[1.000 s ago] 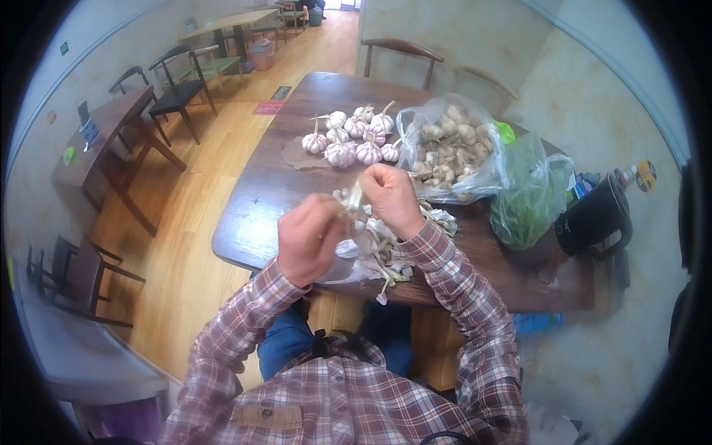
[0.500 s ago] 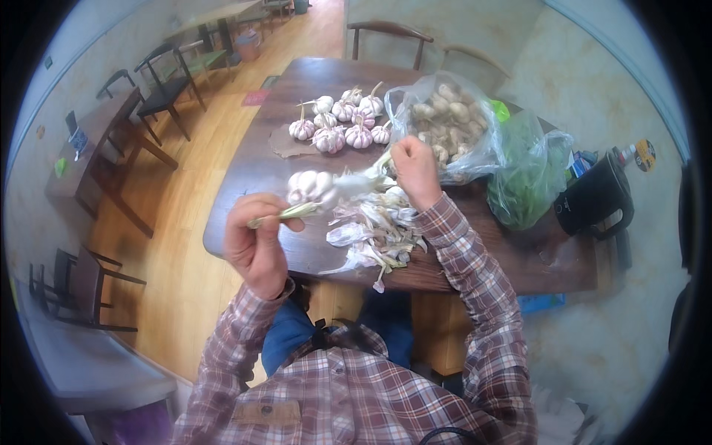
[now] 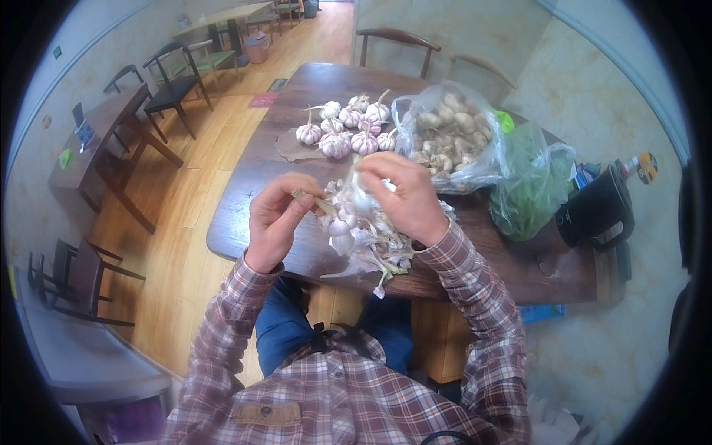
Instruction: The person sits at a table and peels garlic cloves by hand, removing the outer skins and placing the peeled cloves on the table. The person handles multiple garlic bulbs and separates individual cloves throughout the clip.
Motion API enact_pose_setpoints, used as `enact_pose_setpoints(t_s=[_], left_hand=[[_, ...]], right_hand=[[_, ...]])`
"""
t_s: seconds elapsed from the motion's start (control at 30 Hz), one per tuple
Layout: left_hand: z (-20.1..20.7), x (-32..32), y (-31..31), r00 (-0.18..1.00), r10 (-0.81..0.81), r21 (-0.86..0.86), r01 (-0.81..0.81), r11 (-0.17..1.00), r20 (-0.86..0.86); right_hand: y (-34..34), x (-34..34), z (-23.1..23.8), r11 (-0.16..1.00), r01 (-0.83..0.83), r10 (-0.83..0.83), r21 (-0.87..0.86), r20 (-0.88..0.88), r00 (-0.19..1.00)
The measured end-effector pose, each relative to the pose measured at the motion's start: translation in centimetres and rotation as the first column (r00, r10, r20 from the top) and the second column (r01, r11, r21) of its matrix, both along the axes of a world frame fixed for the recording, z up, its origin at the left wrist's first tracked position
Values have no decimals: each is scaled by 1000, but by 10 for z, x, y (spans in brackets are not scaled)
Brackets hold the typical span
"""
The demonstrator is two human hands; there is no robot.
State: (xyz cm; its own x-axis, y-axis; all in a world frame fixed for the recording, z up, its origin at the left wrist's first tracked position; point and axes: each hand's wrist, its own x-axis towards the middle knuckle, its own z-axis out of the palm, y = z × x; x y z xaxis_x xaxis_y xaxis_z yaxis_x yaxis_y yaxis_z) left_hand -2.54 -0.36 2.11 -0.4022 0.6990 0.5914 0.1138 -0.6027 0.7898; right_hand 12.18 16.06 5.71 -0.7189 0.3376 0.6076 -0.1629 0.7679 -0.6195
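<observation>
My left hand (image 3: 277, 221) pinches the stem of a garlic bulb (image 3: 341, 227), which hangs to the right of the fingertips over the table. My right hand (image 3: 404, 194) is closed beside it, with a strip of pale garlic skin (image 3: 359, 194) between thumb and fingers; where the skin meets the bulb is hard to make out. Below both hands lies a pile of loose garlic skins (image 3: 382, 248). Behind them, a group of whole garlic bulbs (image 3: 347, 127) with pinkish skins rests partly on a flat brown sheet (image 3: 298, 147).
On the dark wooden table (image 3: 245, 196) stand an open clear bag (image 3: 454, 133) of pale bulbs, a bag of greens (image 3: 523, 200) and a black kettle (image 3: 593, 208) at the right. Chairs (image 3: 173, 85) and another table (image 3: 104, 133) are at the left.
My right hand has come down and left to the garlic bulb. My left hand has moved slightly right and up, bringing the bulb over the skins.
</observation>
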Motion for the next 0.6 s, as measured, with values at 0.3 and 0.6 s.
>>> enact_pose_setpoints(t_s=[0.3,0.6], left_hand=[[-4,3,8,984,-160,-61,165,984,79],[-15,18,-3,980,-86,-251,130,959,181]], right_hand=[[-21,-10,-9,931,-298,320,-210,76,944],[-28,0,-1,980,-87,100,-178,66,993]])
